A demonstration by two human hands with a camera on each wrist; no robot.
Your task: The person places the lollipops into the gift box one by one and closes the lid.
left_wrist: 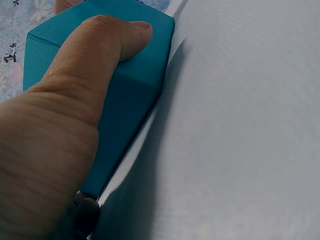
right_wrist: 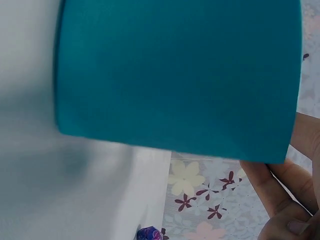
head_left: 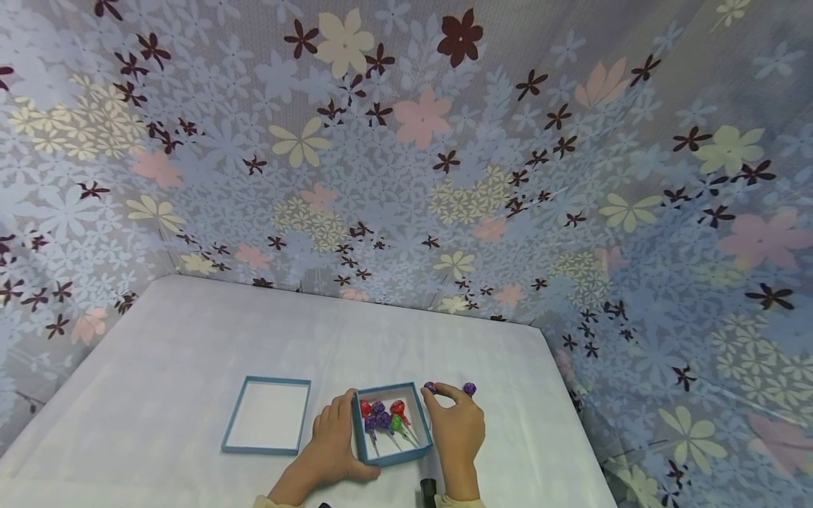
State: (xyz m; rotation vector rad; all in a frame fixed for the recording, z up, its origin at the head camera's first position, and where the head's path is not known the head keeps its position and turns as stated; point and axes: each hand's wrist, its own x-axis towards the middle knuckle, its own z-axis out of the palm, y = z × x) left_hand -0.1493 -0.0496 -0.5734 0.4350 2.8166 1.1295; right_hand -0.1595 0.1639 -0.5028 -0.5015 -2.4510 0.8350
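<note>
- A white-covered table [head_left: 533, 430] spreads beneath the left hand [head_left: 333, 434] and the right hand [head_left: 460, 427].
- Beyond both hands, floral fabric [head_left: 381, 169] rises like a wall past the table's far edge.
- Its flowers [head_left: 460, 37] are pale blue, pink, cream and dark maroon.
- The fabric also flanks the table, outward of each hand.
- Light is soft, dimmer high beyond the right hand.

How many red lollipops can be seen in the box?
2: one red lollipop near the left wall of the box, another red lollipop farther right, beside the green one. More may lie hidden.
</note>
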